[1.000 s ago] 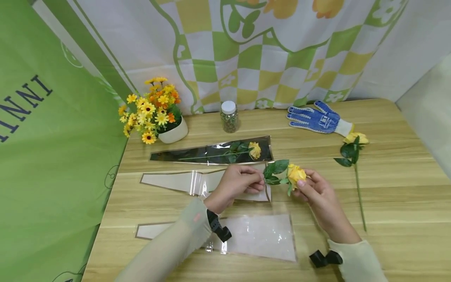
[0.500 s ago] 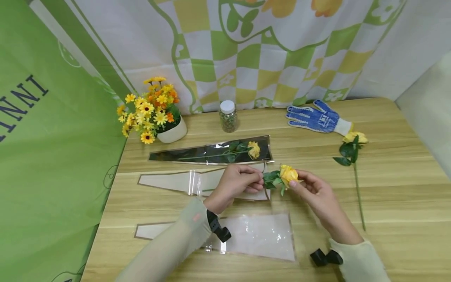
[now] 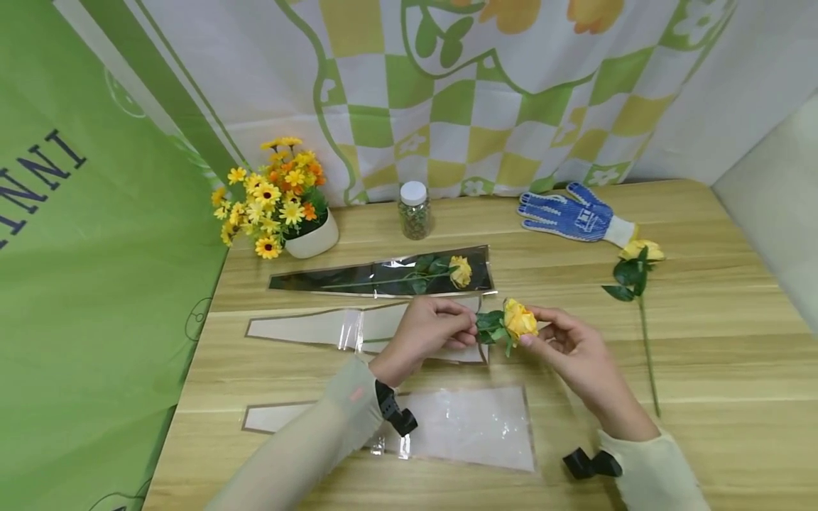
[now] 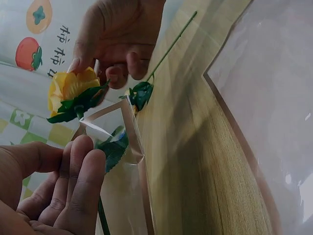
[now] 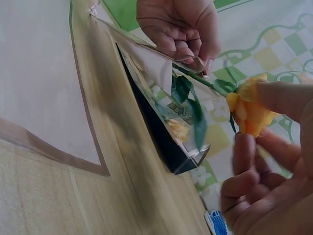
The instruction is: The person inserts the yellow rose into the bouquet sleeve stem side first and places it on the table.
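A yellow artificial rose (image 3: 520, 321) lies partly inside a clear, brown-edged flower sleeve (image 3: 294, 328); its stem shows through the plastic. My left hand (image 3: 429, 333) pinches the sleeve's open mouth at its upper edge, as the right wrist view also shows. With thumb and fingers, my right hand (image 3: 578, 358) holds the bloom just outside the mouth. Green leaves (image 4: 111, 149) sit within the sleeve opening in the left wrist view. Behind it, a dark sleeve (image 3: 383, 275) contains another yellow rose (image 3: 461, 272).
A flat clear sleeve (image 3: 466, 429) lies at the front. To the right is a loose yellow rose (image 3: 641, 273), below a blue glove (image 3: 578, 215). A lidded jar (image 3: 415, 213) and a white pot (image 3: 314, 238) of yellow and orange flowers stand at the back.
My right hand has moved left with the rose, and the leaves have come up against the sleeve's mouth. More stem shows inside the sleeve. My left hand has stayed in place.
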Demonstrator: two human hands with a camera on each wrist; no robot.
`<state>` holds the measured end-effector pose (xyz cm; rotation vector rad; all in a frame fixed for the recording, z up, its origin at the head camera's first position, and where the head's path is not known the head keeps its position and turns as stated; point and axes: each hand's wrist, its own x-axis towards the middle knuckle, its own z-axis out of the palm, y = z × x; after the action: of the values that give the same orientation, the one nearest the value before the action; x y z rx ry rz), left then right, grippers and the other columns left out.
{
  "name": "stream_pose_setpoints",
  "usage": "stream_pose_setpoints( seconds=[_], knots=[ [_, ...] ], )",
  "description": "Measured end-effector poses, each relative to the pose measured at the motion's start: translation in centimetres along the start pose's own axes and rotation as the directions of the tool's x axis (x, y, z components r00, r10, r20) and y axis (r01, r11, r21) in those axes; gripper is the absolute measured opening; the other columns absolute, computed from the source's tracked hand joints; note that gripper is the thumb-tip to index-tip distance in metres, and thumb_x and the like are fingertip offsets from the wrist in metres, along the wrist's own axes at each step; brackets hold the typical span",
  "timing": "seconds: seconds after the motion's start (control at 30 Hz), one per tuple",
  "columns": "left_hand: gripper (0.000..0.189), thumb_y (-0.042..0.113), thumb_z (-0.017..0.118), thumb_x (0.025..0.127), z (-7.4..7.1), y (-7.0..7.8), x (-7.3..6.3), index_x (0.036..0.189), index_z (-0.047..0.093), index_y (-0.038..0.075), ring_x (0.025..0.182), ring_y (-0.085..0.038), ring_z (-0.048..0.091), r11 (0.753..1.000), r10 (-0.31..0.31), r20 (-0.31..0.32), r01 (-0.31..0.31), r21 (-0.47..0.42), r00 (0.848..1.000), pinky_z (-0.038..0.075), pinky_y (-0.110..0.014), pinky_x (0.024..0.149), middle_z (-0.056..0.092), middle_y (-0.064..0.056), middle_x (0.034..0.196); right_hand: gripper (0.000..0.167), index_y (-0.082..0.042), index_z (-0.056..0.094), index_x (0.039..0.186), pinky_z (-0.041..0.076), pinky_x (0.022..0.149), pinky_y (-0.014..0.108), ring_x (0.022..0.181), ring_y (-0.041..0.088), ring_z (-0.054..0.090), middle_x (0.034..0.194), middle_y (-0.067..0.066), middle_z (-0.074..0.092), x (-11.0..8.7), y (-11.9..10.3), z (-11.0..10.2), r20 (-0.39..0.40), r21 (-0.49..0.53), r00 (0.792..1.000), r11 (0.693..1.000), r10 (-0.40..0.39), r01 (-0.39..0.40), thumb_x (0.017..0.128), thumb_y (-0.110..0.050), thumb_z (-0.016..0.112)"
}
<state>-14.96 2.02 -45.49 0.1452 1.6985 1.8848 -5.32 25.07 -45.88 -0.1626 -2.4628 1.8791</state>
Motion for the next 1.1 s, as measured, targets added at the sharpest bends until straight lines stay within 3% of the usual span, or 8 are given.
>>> stream_pose_setpoints(
  seconds=[0.17,0.37,0.53,0.8,1.0,1.1],
  knots=[
    [0.01,-0.003,0.068,0.092,0.0,0.1,0.0,0.098,0.074,-0.008,0.069,-0.022,0.073,1.0,0.002,-0.002,-0.002,-0.004,1.0,0.064,-0.034,0.067,0.073,-0.02,0.086,0.047,-0.003,0.062,0.135,0.055,0.063,0.022,0.088,0.021,0.06,0.105,0.017,0.062,0.3,0.2,0.2,-0.005,-0.02,1.0,1.0,-0.007,0.007,0.093,-0.017,0.078],
    [0.01,-0.003,0.069,0.091,0.2,0.0,0.1,0.097,0.074,-0.008,0.067,-0.021,0.072,1.0,-0.017,-0.007,0.017,-0.005,1.0,0.064,-0.033,0.065,0.073,-0.02,0.085,0.049,-0.004,0.061,0.135,0.055,0.062,0.024,0.086,0.019,0.061,0.106,0.015,0.064,0.6,0.7,1.0,0.09,-0.025,0.996,0.999,-0.026,0.029,0.091,-0.013,0.079],
    [0.009,-0.001,0.069,0.092,0.4,0.1,0.1,0.097,0.075,-0.007,0.068,-0.021,0.072,1.0,-0.023,0.001,0.023,-0.013,1.0,0.064,-0.034,0.066,0.073,-0.02,0.085,0.042,0.001,0.058,0.13,0.056,0.061,0.025,0.089,0.018,0.062,0.113,0.013,0.064,0.7,1.1,1.1,0.044,0.028,0.998,0.999,-0.036,0.035,0.093,-0.007,0.076],
    [0.01,-0.003,0.07,0.091,0.5,0.1,0.1,0.097,0.075,-0.008,0.067,-0.02,0.072,0.999,-0.018,0.0,0.018,-0.031,1.0,0.064,-0.033,0.066,0.073,-0.021,0.085,0.029,0.003,0.06,0.114,0.052,0.057,0.023,0.084,0.018,0.061,0.1,0.015,0.063,0.7,1.0,1.0,-0.028,0.021,0.999,0.999,-0.041,0.041,0.094,-0.01,0.075],
    [0.01,-0.003,0.069,0.092,0.3,0.2,0.1,0.098,0.075,-0.008,0.067,-0.02,0.072,0.998,-0.022,-0.009,0.022,-0.052,1.0,0.064,-0.033,0.065,0.073,-0.022,0.086,0.024,0.005,0.063,0.108,0.056,0.069,0.02,0.086,0.018,0.063,0.101,0.011,0.065,0.7,0.9,0.9,-0.107,0.03,0.993,0.999,-0.04,0.044,0.095,-0.012,0.074],
    [0.01,-0.003,0.069,0.092,0.4,0.3,0.0,0.098,0.075,-0.008,0.066,-0.02,0.072,0.998,-0.026,-0.01,0.025,-0.056,1.0,0.063,-0.032,0.064,0.073,-0.021,0.085,0.022,0.005,0.066,0.107,0.058,0.072,0.023,0.088,0.023,0.066,0.101,0.012,0.068,0.8,0.8,1.1,-0.085,0.049,0.995,0.998,-0.047,0.051,0.096,-0.012,0.074]
  ],
)
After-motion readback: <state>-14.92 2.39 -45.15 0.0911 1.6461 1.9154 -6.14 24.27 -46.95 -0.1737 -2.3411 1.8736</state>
